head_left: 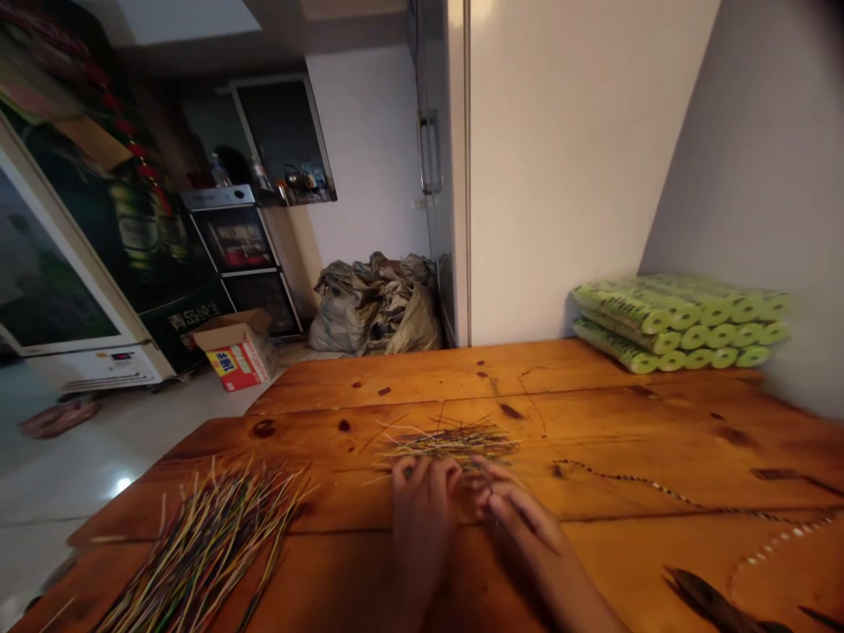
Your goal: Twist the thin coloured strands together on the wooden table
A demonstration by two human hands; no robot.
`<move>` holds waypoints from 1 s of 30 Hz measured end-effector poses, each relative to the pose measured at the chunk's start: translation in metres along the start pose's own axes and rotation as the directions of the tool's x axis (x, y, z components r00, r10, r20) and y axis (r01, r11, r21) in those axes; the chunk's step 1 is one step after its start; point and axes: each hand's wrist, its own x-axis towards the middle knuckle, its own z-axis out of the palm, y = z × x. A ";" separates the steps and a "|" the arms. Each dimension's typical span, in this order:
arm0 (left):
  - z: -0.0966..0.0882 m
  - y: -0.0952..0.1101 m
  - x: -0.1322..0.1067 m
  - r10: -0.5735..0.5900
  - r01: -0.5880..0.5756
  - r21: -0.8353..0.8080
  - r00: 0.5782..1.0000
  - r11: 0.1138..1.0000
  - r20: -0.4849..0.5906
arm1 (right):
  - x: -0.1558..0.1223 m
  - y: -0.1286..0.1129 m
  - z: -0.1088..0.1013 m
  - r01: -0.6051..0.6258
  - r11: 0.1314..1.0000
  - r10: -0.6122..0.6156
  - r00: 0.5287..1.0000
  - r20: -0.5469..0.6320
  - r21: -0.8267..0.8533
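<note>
Thin multicoloured strands that look like wires lie in a small pile (pixel 462 438) on the wooden table (pixel 422 378). At its near edge is my left hand (pixel 424 492), fingers curled down; whatever they hold is hidden. Just to the right, my right hand (pixel 524 519) has thumb and fingers pinched together, slightly blurred, and I cannot make out what is between them. The two hands are close together. A bigger bundle of similar strands (pixel 211 545) spreads over the table's left side.
A dark and pale patterned string (pixel 633 477) curves across the table's right side. Below it lies a dark pointed tool (pixel 705 598), partly cut off. Green-wrapped rolls (pixel 686 325) are stacked at back right. Bulging bags (pixel 375 308) and a cardboard box (pixel 241 356) stand on the floor beyond.
</note>
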 end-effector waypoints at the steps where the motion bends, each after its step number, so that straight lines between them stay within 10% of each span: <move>1: -0.001 0.003 -0.001 0.023 -0.023 -0.022 1.000 1.000 -0.016 | -0.002 -0.002 0.001 0.036 0.999 -0.036 0.999 0.016 -0.039; 10: -0.004 0.009 -0.001 0.065 -0.073 -0.169 0.996 0.983 -0.054 | -0.005 -0.014 -0.001 0.120 0.988 -0.129 0.988 -0.089 -0.098; 14: 0.001 -0.007 -0.002 -0.212 0.191 -0.217 0.974 0.957 -0.081 | 0.001 -0.016 -0.009 0.126 0.992 -0.128 0.970 -0.206 -0.023; 18: 0.005 -0.019 -0.002 -0.524 0.456 -0.389 0.847 0.801 -0.085 | 0.010 -0.010 -0.019 0.131 0.936 -0.012 0.940 -0.340 0.327; 25: 0.005 -0.014 -0.003 -0.485 0.427 -0.471 0.875 0.772 0.000 | 0.010 0.001 -0.002 -0.233 0.841 0.204 0.972 0.113 0.489; 30: 0.001 -0.012 -0.001 -0.539 0.458 -0.471 0.841 0.754 -0.043 | 0.014 0.010 -0.011 -0.114 0.950 0.148 0.984 -0.098 0.291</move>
